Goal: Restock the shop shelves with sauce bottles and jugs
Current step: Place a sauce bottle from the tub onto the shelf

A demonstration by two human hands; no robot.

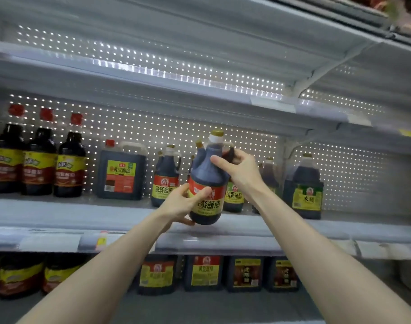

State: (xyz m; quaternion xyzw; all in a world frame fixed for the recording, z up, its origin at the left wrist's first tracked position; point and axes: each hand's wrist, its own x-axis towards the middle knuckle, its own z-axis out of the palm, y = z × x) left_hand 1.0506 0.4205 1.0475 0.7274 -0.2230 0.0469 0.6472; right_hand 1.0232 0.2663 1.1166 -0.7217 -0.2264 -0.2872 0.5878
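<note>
I hold a dark soy sauce jug (205, 169) with a red and yellow label and a gold cap, upright over the front of the middle shelf (246, 224). My left hand (184, 203) cups its lower left side and base. My right hand (239, 169) grips the handle near the neck, thumb across the shoulder. Whether the base touches the shelf I cannot tell. A matching jug (166, 176) stands just behind to the left.
On the middle shelf stand three tall dark bottles (37, 161) at the left, a square jug (121, 170), a vinegar jug (233, 197) behind my right wrist and a green-labelled jug (304, 188) to the right. The lower shelf holds several jugs (205, 272). The upper shelves look bare.
</note>
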